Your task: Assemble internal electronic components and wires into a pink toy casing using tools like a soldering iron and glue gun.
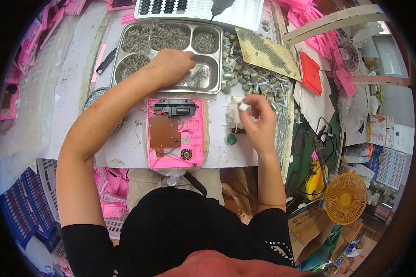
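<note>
My left hand (173,67) reaches into a steel compartment tray (171,91), over its front right section. Its fingers are curled downward, and their tips are hidden, so what they hold does not show. Small thin metal pieces (199,76), like springs or screws, fill the tray's sections. Between thumb and finger, my right hand (262,122) pinches a small white piece (243,106). Just left of that hand stands a whitish plastic block (233,113) with pins. In front of me lies a pink plastic housing (198,138) with a brown board (164,132), black part, wires and small round speaker.
Many small metal motors (252,76) are heaped right of the tray. A small green round container (230,139) sits by the block. A screwdriver tip (212,18) hangs above the white tray (249,18) at the back. A red tray (309,74) and yellow fan (345,198) are at right.
</note>
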Demonstrator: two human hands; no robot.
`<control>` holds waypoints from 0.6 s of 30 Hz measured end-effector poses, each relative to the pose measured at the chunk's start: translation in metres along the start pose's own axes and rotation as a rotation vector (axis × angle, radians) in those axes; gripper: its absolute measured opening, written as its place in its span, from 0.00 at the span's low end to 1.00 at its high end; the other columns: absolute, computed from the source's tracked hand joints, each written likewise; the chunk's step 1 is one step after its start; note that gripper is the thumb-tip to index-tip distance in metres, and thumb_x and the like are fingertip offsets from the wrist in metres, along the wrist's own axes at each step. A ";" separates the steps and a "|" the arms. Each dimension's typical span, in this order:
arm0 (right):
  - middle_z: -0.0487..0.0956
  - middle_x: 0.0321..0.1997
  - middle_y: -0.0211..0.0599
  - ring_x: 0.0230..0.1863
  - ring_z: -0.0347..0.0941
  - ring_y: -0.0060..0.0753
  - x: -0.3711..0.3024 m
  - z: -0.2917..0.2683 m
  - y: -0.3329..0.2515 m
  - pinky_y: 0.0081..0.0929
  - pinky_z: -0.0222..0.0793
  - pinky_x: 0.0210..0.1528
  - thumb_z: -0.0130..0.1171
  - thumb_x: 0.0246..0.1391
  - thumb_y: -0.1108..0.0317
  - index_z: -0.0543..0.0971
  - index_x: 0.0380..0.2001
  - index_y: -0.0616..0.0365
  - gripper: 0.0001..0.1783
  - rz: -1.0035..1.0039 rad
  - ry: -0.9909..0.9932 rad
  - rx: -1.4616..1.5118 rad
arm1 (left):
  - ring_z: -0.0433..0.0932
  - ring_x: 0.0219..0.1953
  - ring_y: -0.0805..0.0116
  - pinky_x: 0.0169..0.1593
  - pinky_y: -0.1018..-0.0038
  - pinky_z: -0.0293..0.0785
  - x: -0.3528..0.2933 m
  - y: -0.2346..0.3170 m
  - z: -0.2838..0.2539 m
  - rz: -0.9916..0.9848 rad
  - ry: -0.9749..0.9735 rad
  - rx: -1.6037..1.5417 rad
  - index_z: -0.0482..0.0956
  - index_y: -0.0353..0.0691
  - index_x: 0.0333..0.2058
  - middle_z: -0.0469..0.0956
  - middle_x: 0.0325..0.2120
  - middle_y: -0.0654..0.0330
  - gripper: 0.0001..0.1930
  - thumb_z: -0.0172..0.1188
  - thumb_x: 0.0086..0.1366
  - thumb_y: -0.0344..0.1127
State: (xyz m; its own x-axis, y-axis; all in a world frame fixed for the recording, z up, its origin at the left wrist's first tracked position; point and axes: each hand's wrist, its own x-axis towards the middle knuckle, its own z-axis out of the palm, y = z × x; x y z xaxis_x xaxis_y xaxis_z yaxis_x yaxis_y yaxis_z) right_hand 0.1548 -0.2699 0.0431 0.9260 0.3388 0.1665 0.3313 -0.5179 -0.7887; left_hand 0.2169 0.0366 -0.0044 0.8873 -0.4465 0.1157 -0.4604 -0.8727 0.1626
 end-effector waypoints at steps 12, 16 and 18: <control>0.86 0.45 0.43 0.42 0.84 0.27 -0.057 0.046 -0.055 0.23 0.83 0.44 0.66 0.57 0.84 0.80 0.48 0.68 0.15 -0.063 -0.034 0.725 | 0.72 0.29 0.80 0.31 0.79 0.67 -0.166 0.128 -0.054 -0.561 -0.096 -1.911 0.79 0.33 0.53 0.77 0.32 0.67 0.13 0.54 0.77 0.33; 0.87 0.38 0.39 0.35 0.85 0.27 -0.061 0.051 -0.059 0.23 0.81 0.36 0.71 0.53 0.80 0.83 0.44 0.66 0.14 -0.190 -0.027 0.445 | 0.67 0.26 0.81 0.29 0.81 0.63 -0.174 0.145 -0.042 -0.673 -0.017 -2.077 0.79 0.33 0.53 0.75 0.29 0.67 0.12 0.55 0.77 0.32; 0.87 0.36 0.40 0.31 0.84 0.31 -0.063 0.048 -0.060 0.25 0.79 0.33 0.73 0.50 0.78 0.84 0.43 0.64 0.15 -0.281 -0.050 0.272 | 0.66 0.25 0.80 0.28 0.81 0.61 -0.176 0.149 -0.039 -0.679 0.010 -2.064 0.79 0.34 0.51 0.72 0.26 0.67 0.11 0.55 0.77 0.33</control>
State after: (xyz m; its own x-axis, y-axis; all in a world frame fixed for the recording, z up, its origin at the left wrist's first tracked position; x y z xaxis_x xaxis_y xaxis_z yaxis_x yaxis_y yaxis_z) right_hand 0.0676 -0.2220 0.0514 0.7936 0.4794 0.3748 0.5048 -0.1746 -0.8454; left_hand -0.0093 -0.0068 0.0379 0.8862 -0.2385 -0.3972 0.4611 0.5376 0.7060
